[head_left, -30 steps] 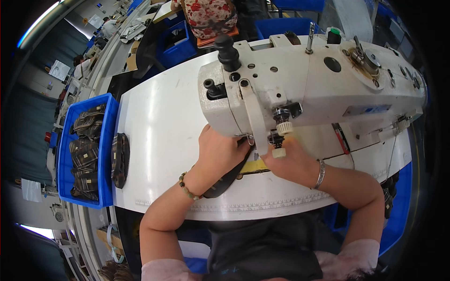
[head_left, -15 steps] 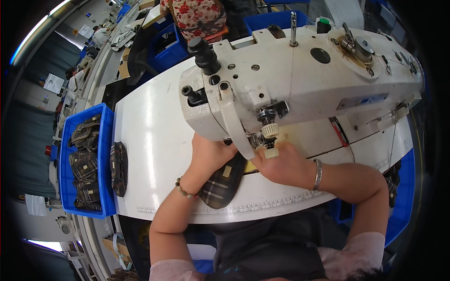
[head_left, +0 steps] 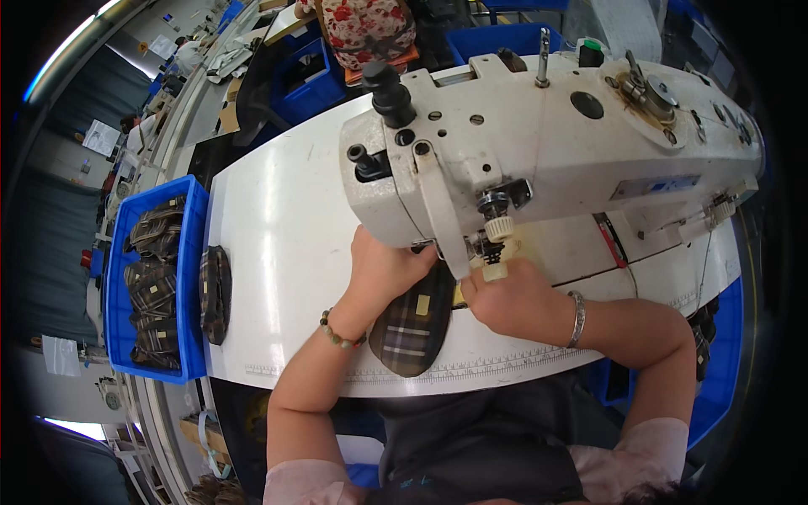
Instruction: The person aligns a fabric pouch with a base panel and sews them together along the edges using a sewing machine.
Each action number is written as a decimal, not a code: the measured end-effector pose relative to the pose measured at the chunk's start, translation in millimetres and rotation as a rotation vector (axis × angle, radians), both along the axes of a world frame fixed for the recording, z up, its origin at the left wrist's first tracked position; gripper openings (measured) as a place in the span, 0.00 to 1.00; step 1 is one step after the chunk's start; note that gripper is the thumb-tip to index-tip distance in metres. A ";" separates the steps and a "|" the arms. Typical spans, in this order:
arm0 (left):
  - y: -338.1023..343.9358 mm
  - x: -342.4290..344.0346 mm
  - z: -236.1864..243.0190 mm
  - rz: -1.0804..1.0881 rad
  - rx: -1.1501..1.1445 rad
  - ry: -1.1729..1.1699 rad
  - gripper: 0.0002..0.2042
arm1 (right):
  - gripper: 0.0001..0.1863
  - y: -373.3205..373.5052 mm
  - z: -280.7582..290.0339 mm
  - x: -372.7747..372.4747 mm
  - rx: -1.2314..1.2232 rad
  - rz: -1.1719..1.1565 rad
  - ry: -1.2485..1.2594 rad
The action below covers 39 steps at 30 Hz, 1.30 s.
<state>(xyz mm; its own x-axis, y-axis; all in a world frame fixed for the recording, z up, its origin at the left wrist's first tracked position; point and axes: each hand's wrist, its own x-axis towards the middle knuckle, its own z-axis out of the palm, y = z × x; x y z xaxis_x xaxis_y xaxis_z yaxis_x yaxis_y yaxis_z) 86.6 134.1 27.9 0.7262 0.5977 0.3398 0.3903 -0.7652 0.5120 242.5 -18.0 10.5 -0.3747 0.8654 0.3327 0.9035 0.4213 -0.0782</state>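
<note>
A dark plaid fabric piece point(head_left: 411, 337) with a rounded end and a small pale label lies on the white table below the head of a sewing machine point(head_left: 471, 143). My left hand point(head_left: 383, 265) is closed at its far left edge, the fingertips partly behind the machine head. On the other side of the needle area, my right hand point(head_left: 513, 299) is curled shut beside the presser mechanism point(head_left: 495, 252). Whatever its fingers pinch is hidden. The far end of the fabric also disappears under the machine.
A blue bin point(head_left: 198, 278) of similar plaid pieces stands at the left, with another plaid piece point(head_left: 215, 295) beside it on the table point(head_left: 286, 219). Small red-and-black snips point(head_left: 610, 240) lie under the machine arm. A person in a floral top point(head_left: 366, 34) sits beyond.
My view has shifted slightly, so the machine appears further right. The near end of the plaid piece has swung a little to the right, and both hands stay close to the needle area.
</note>
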 end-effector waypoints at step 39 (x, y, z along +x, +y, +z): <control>-52.5 -19.2 1.4 -0.151 0.480 0.232 0.18 | 0.19 -33.4 -2.5 -34.9 0.172 0.136 -0.212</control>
<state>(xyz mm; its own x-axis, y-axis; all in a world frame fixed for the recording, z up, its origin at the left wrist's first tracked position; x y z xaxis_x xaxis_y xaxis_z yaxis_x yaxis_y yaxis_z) 67.5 81.6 29.3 0.8801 0.2988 0.3691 0.3193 -0.9476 0.0059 207.6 -51.4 8.1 -0.5599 0.7404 0.3719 0.8265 0.5304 0.1886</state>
